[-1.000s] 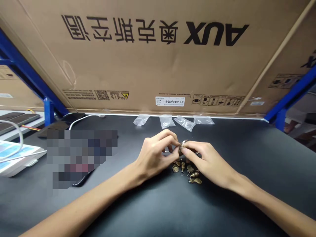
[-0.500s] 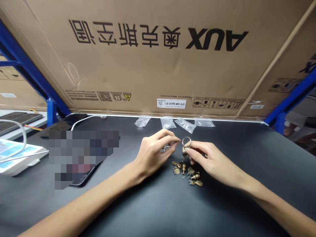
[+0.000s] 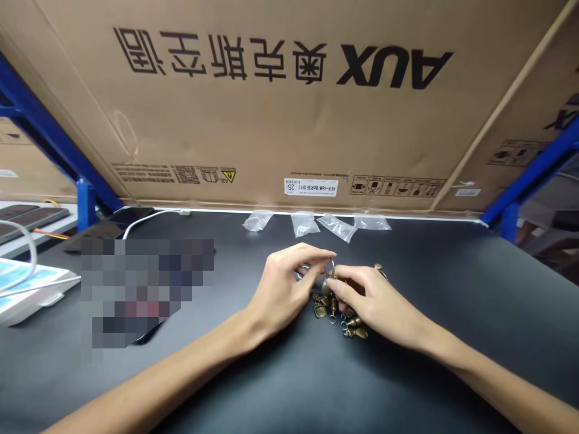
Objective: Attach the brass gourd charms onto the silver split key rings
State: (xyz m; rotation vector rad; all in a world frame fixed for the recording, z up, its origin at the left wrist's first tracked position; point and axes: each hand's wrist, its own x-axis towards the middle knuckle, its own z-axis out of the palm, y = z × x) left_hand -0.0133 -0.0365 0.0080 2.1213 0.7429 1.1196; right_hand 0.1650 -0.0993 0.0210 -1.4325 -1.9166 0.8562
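Observation:
My left hand [image 3: 289, 277] pinches a silver key ring [image 3: 333, 263] between thumb and fingertips. From that ring hangs a small brass charm [image 3: 327, 286], pinched by my right hand [image 3: 368, 295]. A second metal ring [image 3: 302, 271] shows behind the fingers of my left hand; what it rests on is hidden. On the mat below the fingers lie several brass charms [image 3: 321, 311], some gourd-shaped, with small silver rings on them. Part of this pile is covered by my right hand. Another brass piece [image 3: 378, 266] with a ring peeks out behind my right knuckles.
Several clear plastic bags [image 3: 304, 223] lie along the back edge of the black mat [image 3: 280, 374]. A large cardboard box [image 3: 271, 132] stands behind. At the left are a pixelated area, a white cable [image 3: 145, 218] and a white box [image 3: 31, 295]. Blue posts [image 3: 85, 202] flank the table.
The hands have come together. My right hand has moved left with the charm and its key ring, and my left fingertips now hold that ring. The view has shifted slightly.

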